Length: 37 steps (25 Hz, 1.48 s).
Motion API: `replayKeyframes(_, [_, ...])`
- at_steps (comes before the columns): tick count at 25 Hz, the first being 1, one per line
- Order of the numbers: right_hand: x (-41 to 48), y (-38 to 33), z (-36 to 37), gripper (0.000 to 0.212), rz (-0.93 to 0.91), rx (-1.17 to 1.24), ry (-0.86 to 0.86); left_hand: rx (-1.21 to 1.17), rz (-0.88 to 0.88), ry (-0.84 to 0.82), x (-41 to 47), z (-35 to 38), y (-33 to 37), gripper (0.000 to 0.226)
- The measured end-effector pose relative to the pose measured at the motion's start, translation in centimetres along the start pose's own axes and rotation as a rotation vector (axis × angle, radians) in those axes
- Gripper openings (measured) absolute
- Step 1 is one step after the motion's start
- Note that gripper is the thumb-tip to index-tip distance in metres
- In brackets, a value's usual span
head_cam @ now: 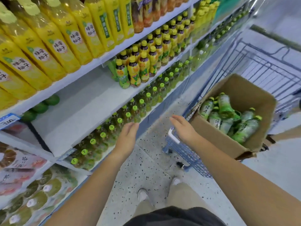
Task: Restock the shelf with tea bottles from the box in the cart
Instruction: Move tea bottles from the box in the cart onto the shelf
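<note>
A brown cardboard box (247, 93) sits in the blue wire cart (187, 154) at the right. Several green-labelled tea bottles (226, 108) with lime caps lie jumbled inside it. The white middle shelf (91, 105) at the left has a wide bare stretch, with a few green bottles (40, 107) lying at its back. My left hand (127, 137) hovers open in front of the shelf edge, holding nothing. My right hand (183, 128) is open too, above the cart's near corner, just left of the box.
Yellow bottles (48, 39) fill the top shelf. Yellow-capped tea bottles (138, 69) stand on the right part of the middle shelf. Rows of green-capped bottles (120, 119) fill the shelf below. Speckled floor (146, 167) lies between shelf and cart, with my shoes on it.
</note>
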State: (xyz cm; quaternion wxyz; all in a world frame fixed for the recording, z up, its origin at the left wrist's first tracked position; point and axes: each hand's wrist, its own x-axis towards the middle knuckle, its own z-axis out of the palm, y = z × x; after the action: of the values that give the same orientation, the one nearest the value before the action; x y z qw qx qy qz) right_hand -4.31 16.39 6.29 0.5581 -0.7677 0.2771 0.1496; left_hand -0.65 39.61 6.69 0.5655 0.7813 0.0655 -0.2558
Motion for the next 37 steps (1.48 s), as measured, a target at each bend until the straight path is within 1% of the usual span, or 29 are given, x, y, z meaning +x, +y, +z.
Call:
replayKeyframes(4, [-1.8,2.8,-6.1,0.057,0.025,0.039,0.188,0.070,0.067,-0.128,1.2,6.0,3.1,0.052])
replayKeyframes(7, [-2.4,5.4,-10.9,0.058,0.066,0.067,0.276,0.141,0.111,-0.241,2.6,11.2,5.0,0.054])
replayKeyframes(9, [-2.5,7.5,-14.3,0.060,0.090,0.104,0.307,0.171,0.128,-0.303,3.7,15.1,6.3,0.057])
replayKeyframes(13, [-1.1,11.4,-21.0,0.060,0.151,0.158,0.355,0.212,0.109,-0.413,5.7,23.2,8.5,0.077])
replayKeyframes(16, [0.4,14.2,-25.4,0.059,0.223,0.191,0.403,0.256,0.071,-0.437,7.5,29.3,9.8,0.076])
replayKeyframes(19, [2.1,17.2,-28.8,0.061,0.287,0.192,0.413,0.343,0.034,-0.449,9.3,34.7,10.4,0.079])
replayKeyframes(23, [3.6,20.0,-30.3,0.063,0.416,0.246,0.444,0.450,0.004,-0.476,12.0,39.6,11.0,0.085])
replayKeyframes(28, [6.6,21.2,-29.9,0.053,0.553,0.367,0.523,0.597,-0.017,-0.495,16.9,44.0,11.7,0.087])
replayKeyframes(31, [8.9,21.3,-29.7,0.070,0.664,0.452,0.599,0.649,-0.056,-0.522,20.3,46.3,11.9,0.089])
replayKeyframes(32, [9.4,21.3,-29.4,0.071,0.697,0.463,0.622,0.664,-0.064,-0.519,21.2,46.9,12.0,0.089])
replayKeyframes(34, [10.6,21.5,-28.9,0.068,0.760,0.407,0.663,0.696,-0.072,-0.512,22.8,47.9,11.9,0.088])
replayKeyframes(37, [12.3,21.8,-28.3,0.066,0.824,0.200,0.708,0.766,-0.074,-0.510,25.1,49.2,11.4,0.093])
